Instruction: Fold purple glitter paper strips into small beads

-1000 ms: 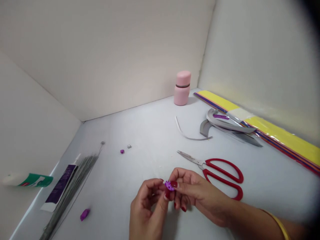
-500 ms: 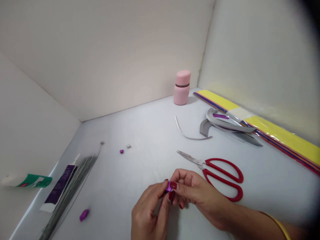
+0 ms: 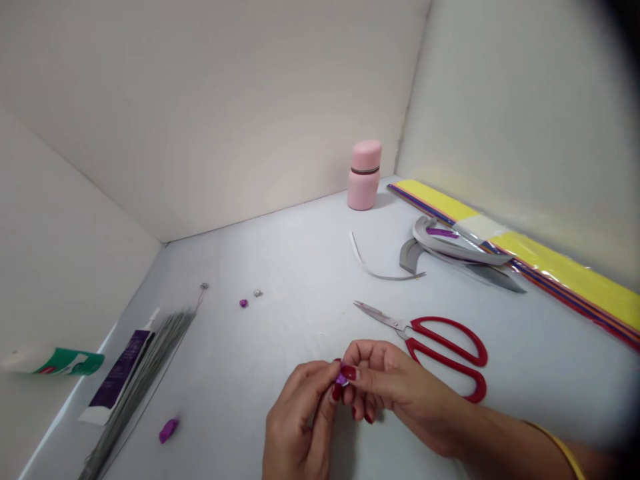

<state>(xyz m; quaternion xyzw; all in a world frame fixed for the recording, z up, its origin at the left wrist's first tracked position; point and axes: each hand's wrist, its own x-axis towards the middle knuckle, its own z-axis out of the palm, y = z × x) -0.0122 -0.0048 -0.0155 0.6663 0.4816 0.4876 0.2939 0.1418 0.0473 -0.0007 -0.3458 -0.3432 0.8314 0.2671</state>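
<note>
Between my fingertips, low in the middle of the head view, is a small piece of shiny purple paper (image 3: pixel 342 379), mostly covered. My left hand (image 3: pixel 303 417) pinches it from the left with thumb and index finger. From the right, my right hand (image 3: pixel 387 383) grips the same piece between thumb and curled fingers. Red-handled scissors (image 3: pixel 450 343) lie on the table just beyond my right hand, partly behind it. Further off to the left are a tiny purple bead-like bit (image 3: pixel 243 303) and a tiny silver one (image 3: pixel 257 293). A larger purple lump (image 3: pixel 169 431) sits near the front left.
Thin grey wires (image 3: pixel 145 383) lie at left beside a purple-and-white tube (image 3: pixel 120 370); a green-and-white tube (image 3: pixel 75 361) is further left. A pink flask (image 3: pixel 365 175) stands at the back. Curved grey strips (image 3: pixel 445 247) and a yellow-topped paper pack (image 3: pixel 540 250) line the right wall.
Both hands have shifted slightly, and the fingers have changed their hold on the purple paper. Everything on the table stays where it was.
</note>
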